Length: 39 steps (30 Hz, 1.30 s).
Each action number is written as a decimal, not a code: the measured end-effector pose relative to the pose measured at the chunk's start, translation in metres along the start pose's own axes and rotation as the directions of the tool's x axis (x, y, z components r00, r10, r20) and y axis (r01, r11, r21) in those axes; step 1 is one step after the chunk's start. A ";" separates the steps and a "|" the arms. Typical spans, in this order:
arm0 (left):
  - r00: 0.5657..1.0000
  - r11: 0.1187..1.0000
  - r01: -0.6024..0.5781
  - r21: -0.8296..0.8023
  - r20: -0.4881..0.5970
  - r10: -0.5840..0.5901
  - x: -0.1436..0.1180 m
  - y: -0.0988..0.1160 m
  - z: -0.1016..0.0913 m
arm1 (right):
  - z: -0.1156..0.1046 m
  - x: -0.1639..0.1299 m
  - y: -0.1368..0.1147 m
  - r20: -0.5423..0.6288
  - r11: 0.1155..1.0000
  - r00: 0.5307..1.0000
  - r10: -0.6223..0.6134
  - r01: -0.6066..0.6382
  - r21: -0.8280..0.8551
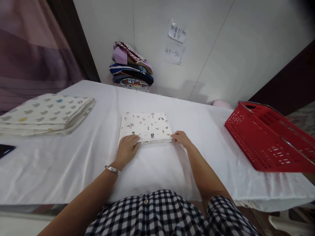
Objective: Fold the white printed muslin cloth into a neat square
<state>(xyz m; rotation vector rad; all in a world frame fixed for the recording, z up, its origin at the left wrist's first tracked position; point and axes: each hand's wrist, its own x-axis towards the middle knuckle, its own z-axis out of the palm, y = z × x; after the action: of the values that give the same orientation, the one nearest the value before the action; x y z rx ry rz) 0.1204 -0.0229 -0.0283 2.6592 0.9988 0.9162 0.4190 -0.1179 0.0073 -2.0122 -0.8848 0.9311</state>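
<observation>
A folded white cloth (pixel 147 126) with small printed trees and plants lies flat in front of me. My left hand (pixel 128 148) rests on its near left corner, fingers stretched over the top layer. At the near right corner, my right hand (pixel 181 138) has its fingers pinched on the cloth's edge. Several folded layers show along the near side between the two hands.
A white sheet covers the table (pixel 211 157). To the left lie a thicker folded cloth (pixel 46 111) with grey prints and a dark flat device (pixel 6 149). A red basket (pixel 261 141) stands right. Stacked fabrics (pixel 133 70) sit against the wall.
</observation>
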 end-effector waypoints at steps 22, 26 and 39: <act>0.999 0.998 0.031 -0.050 -0.024 -0.032 -0.004 -0.002 -0.004 | 0.008 -0.003 0.006 0.044 0.998 0.998 0.038 -0.041 0.057; 0.995 0.996 0.084 0.003 -0.047 -0.084 -0.012 -0.007 -0.012 | 0.010 -0.009 0.005 0.063 0.996 0.997 0.054 -0.059 0.073; 0.937 0.943 0.332 -0.003 -0.114 -0.331 -0.033 -0.017 -0.023 | 0.025 -0.016 0.018 -0.121 0.984 0.983 -0.138 0.122 -0.134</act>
<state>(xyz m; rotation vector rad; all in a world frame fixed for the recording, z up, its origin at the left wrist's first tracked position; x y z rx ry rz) 0.0773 -0.0325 -0.0320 2.3648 1.4309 0.9904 0.3955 -0.1316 -0.0139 -2.0676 -1.0104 0.6783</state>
